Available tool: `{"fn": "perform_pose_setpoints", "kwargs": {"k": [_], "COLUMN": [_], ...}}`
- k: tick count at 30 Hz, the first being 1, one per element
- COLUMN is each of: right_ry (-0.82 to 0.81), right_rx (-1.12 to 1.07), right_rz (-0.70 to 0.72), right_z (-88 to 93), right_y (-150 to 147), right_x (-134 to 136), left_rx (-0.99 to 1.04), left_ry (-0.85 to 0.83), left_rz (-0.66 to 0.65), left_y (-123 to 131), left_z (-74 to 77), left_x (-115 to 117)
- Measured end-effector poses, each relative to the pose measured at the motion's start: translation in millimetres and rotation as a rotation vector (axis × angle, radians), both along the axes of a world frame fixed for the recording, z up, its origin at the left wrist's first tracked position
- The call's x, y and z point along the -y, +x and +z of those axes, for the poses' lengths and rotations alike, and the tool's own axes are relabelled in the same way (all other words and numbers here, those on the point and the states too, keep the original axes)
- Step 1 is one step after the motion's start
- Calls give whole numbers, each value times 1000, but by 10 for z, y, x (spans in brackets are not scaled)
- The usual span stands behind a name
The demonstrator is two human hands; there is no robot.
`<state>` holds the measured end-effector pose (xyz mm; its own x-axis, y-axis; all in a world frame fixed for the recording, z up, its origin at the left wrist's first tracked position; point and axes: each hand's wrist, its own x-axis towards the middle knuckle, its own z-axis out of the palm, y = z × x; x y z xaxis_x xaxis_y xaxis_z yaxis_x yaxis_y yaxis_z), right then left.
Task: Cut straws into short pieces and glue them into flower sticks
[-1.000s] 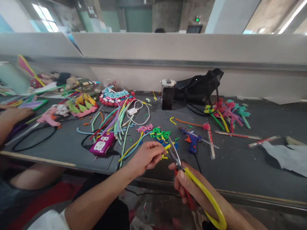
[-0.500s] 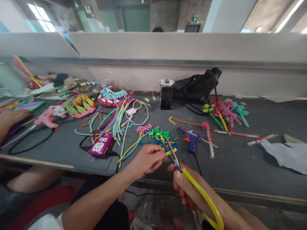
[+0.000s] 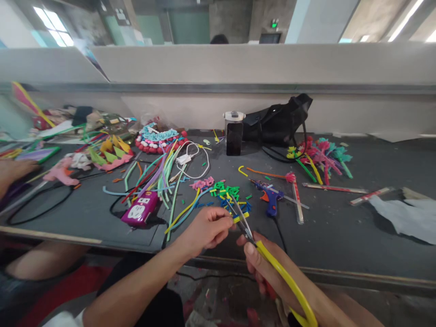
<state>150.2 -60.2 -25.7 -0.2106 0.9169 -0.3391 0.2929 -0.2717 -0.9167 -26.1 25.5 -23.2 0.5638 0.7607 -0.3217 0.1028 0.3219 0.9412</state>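
My left hand [image 3: 213, 228] pinches a short yellow strip [image 3: 241, 217] near the table's front edge. My right hand [image 3: 260, 259] grips scissors [image 3: 272, 261] with a yellow handle; their blades are parted around the strip. Just beyond the blades lies a pile of short cut pieces, green ones [image 3: 229, 190] behind blue and yellow ones. Pink cut pieces [image 3: 202, 183] sit to the left of the pile. A blue glue gun [image 3: 271, 197] rests to the right of it, its black cord running to the table edge.
Long coloured strips [image 3: 166, 175] and a purple power block [image 3: 141, 209] lie at left. A phone [image 3: 234, 139] leans on a cup [image 3: 229, 117], beside a black bag [image 3: 281, 122]. Fluffy coloured stems [image 3: 325, 156] lie at right. Another person's hand [image 3: 15, 172] rests at far left.
The view has shifted slightly, so the table's things appear a little further left. Both hands keep nearly the same pose, with the blades still parted around the yellow strip.
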Motion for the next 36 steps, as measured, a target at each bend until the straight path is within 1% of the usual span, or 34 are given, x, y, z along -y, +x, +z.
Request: {"fn": "perform_pose_setpoints", "kwargs": {"k": [3, 8, 12, 15, 20, 25, 29, 32, 36], "right_ry": [1, 5, -25, -80, -249, -373, -403, -415, -392], "right_rx": [13, -34, -98, -133, -224, -279, -271, -275, -272], "right_rz": [1, -35, -36, -35, -123, -146, -157, -146, -135], "right_z": [5, 1, 24, 32, -23, -47, -38, -38, -35], "right_y": [-18, -34, -25, -28, -47, -13, 16, 20, 15], "right_x": [3, 17, -16, -66, -141, -227, -267, -274, -282], "left_rx": [-11, -47, -51, -43, -23, 7, 21, 21, 26], "left_ry": [9, 20, -29, -80, -146, -221, -261, -276, -280], "left_rz": [-5, -7, -10, 4, -4, 5, 17, 26, 32], "left_y": [-19, -37, -35, -32, -35, -27, -27, -28, -24], "left_z": [-9, 47, 71, 51, -6, -88, -131, -123, -104], "left_x": [-5, -18, -55, -103, -192, -269, -303, -305, -291]}}
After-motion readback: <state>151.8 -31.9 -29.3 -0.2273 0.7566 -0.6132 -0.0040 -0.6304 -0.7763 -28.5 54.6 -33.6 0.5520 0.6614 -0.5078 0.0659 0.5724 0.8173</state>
